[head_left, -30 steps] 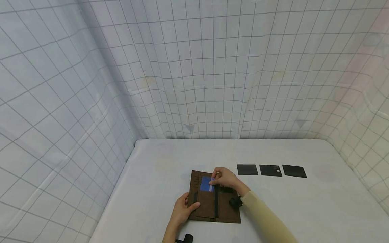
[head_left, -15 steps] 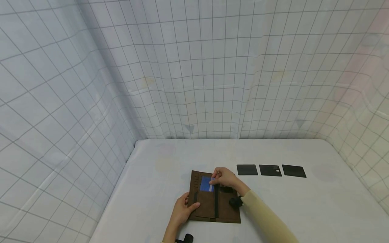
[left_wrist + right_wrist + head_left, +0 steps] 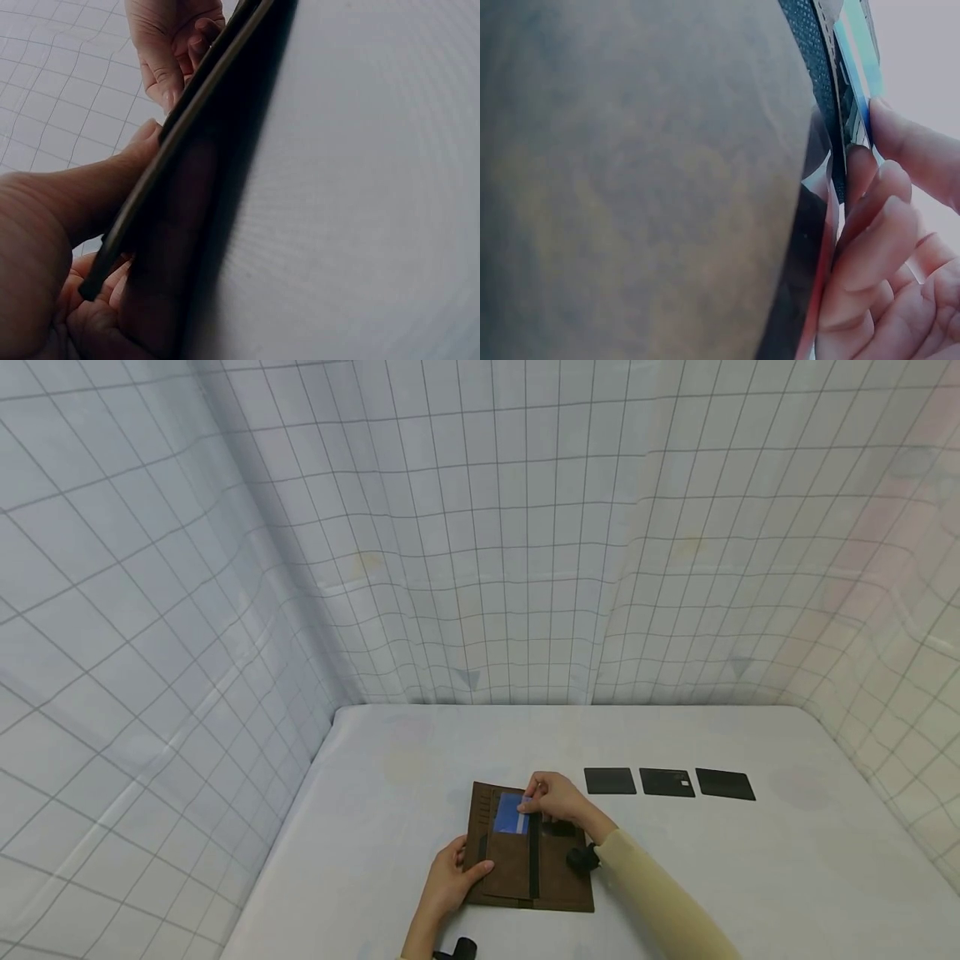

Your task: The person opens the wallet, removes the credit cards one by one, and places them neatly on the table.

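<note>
A brown leather card wallet [image 3: 506, 872] lies unfolded, with a black strap [image 3: 534, 860] running down its middle. My left hand [image 3: 447, 881] grips its left edge; in the left wrist view the thumb [image 3: 112, 180] lies on one face and fingers sit behind the cover. At the wallet's upper part, my right hand [image 3: 558, 797] pinches the right side of a blue card [image 3: 507, 814] with a pale stripe. The card's lower end is hidden in the pocket. From the right wrist, the card [image 3: 861, 52] shows between thumb and fingers, beside the wallet's stitched edge.
Three dark cards lie in a row beyond the wallet to the right: a left one [image 3: 610, 781], a middle one [image 3: 667, 782] with a small light square, and a right one [image 3: 725, 783]. White gridded curtains [image 3: 480, 568] surround the white table [image 3: 375, 827].
My right hand and the blue card have shifted very slightly away from me, up along the wallet. The left hand keeps its hold in the same place.
</note>
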The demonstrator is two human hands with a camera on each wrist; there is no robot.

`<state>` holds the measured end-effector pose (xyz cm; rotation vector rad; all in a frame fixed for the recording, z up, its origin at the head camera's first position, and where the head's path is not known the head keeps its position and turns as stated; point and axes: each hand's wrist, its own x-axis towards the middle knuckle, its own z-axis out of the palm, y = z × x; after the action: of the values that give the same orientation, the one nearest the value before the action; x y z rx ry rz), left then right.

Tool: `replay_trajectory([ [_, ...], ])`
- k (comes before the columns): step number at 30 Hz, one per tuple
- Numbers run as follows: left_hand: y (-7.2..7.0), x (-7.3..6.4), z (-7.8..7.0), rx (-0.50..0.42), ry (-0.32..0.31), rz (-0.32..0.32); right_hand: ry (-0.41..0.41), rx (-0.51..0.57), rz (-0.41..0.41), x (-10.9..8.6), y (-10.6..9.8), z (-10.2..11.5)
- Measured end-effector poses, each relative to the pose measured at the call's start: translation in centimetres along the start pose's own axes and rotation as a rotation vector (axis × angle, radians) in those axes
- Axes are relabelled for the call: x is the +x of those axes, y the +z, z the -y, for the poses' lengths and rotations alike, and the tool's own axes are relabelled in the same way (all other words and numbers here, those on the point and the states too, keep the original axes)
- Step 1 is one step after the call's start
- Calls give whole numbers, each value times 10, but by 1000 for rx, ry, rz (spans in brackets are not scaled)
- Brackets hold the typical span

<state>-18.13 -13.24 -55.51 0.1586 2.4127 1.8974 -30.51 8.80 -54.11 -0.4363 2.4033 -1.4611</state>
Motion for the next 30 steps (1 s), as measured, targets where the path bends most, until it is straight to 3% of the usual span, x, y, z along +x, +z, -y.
replay_trajectory([
  [7,-2,-8,-25,0,8,14,4,-4,-17,-1,1,1],
  [14,-2,-8,-23,-7,14,13,28,25,-44,-2,1,1],
  [16,-1,-4,-12,-10,15,11,36,25,-53,-3,1,1],
  [21,-1,-3,-9,-15,19,9,34,3,-81,-3,1,2],
  [24,-2,-7,-22,-12,20,10,31,-17,-98,-4,1,3],
  [30,-2,-9,-26,-20,25,12,7,-8,-124,-5,1,2],
])
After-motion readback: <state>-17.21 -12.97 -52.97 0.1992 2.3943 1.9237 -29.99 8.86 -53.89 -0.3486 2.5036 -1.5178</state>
